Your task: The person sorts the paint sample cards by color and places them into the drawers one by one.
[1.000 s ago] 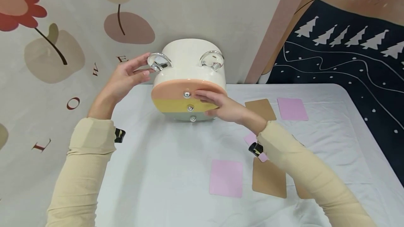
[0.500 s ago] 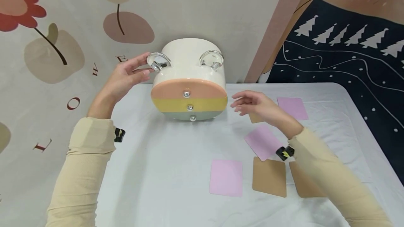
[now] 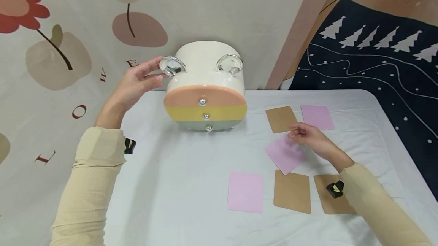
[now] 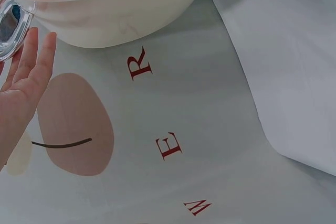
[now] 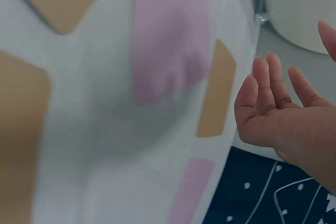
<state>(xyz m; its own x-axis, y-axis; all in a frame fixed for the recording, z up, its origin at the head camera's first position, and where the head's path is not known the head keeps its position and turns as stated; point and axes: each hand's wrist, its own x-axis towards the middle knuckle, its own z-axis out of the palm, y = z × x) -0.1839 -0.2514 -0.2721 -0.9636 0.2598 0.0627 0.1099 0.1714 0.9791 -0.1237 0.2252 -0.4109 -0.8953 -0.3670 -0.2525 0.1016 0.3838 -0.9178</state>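
A small white drawer chest (image 3: 208, 54) stands against the wall, its front banded in orange, yellow and green with a silver knob on each band. Two shiny ear-shaped loops rise from its top. My left hand (image 3: 131, 86) is at the left ear (image 3: 172, 65), fingertips right at its rim; the left wrist view shows its fingers (image 4: 42, 61) extended. Over a tilted pink card (image 3: 284, 156) is my right hand (image 3: 311, 139), fingers loosely bent and holding nothing. The right wrist view shows this hand (image 5: 286, 111) raised over the cloth.
Other cards lie flat on the white cloth (image 3: 184, 192): a brown card (image 3: 280, 119) and pink card (image 3: 317, 117) behind, a pink card (image 3: 245, 192) and two brown ones nearer the front. A dark curtain with white trees (image 3: 362, 56) hangs at the right.
My right hand has left the chest's front and moved right and toward me, over the pink card. The left hand stays at the ear; the chest and its drawers look unchanged.
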